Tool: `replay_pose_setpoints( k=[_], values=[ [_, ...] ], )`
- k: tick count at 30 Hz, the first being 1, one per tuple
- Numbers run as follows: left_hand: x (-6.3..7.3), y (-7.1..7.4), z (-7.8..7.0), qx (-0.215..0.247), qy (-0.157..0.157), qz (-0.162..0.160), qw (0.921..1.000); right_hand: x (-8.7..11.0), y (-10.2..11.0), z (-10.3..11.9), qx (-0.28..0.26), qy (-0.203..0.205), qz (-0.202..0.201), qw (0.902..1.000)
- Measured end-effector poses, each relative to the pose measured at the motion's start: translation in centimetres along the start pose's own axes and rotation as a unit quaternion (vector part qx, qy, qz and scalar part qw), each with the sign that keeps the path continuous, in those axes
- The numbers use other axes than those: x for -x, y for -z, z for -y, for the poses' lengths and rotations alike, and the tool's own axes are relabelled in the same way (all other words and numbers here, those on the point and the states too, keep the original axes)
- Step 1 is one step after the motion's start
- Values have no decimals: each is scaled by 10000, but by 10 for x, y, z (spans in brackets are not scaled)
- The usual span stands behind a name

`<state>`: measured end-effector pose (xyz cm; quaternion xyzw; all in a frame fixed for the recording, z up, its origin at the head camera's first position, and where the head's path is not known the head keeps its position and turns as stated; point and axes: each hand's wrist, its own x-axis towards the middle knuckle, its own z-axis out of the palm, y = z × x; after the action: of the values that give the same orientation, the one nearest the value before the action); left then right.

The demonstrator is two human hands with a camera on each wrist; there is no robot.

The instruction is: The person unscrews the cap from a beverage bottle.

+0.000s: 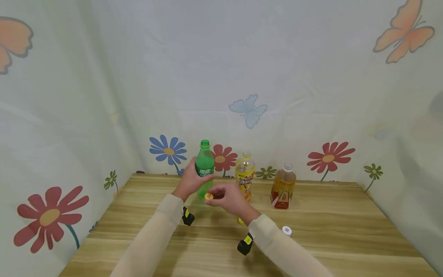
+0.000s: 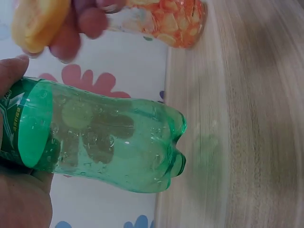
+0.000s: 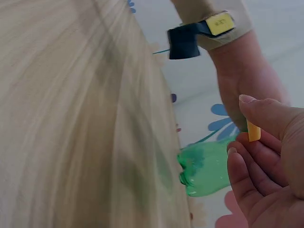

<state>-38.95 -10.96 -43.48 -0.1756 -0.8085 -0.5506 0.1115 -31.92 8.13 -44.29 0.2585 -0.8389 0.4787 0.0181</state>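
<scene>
My left hand (image 1: pixel 191 180) grips a green, see-through plastic bottle (image 1: pixel 205 161) round its label. The bottle is upright, its neck uncapped, and in the left wrist view its base (image 2: pixel 166 152) appears just above the tabletop. Between thumb and fingers, my right hand (image 1: pixel 231 198) pinches an orange-yellow bottle cap (image 1: pixel 209 196). That hand is in front of the bottle's lower part, well below its mouth. From the side, the cap (image 3: pixel 254 131) shows as a thin strip under the thumb in the right wrist view.
Right of the green bottle stand an uncapped clear bottle with a yellow label (image 1: pixel 245 175) and an uncapped bottle of brown drink (image 1: pixel 283 188). A yellow cap (image 1: pixel 240 221) and a white cap (image 1: pixel 286 231) lie on the wooden table (image 1: pixel 346 223). A patterned curtain (image 1: pixel 294 77) hangs behind.
</scene>
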Motion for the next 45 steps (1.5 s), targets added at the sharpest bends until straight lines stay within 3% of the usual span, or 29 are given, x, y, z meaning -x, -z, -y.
replay_pose_setpoints(
  k=[11, 30, 35, 45],
  values=[
    [-7, 2, 6, -183, 103, -66, 9998, -8, -23, -17, 296, -307, 412, 9982],
    [-6, -3, 17, -108, 123, -103, 9998, -5, -46, -39, 785, -142, 890, 9928],
    [-5, -2, 21, 49, 102, -24, 9999, -3, -49, -39, 775, 75, 896, 9929],
    [-6, -4, 28, 127, 112, -161, 9997, -3, -53, -40, 898, 9, 819, 9926]
  ],
)
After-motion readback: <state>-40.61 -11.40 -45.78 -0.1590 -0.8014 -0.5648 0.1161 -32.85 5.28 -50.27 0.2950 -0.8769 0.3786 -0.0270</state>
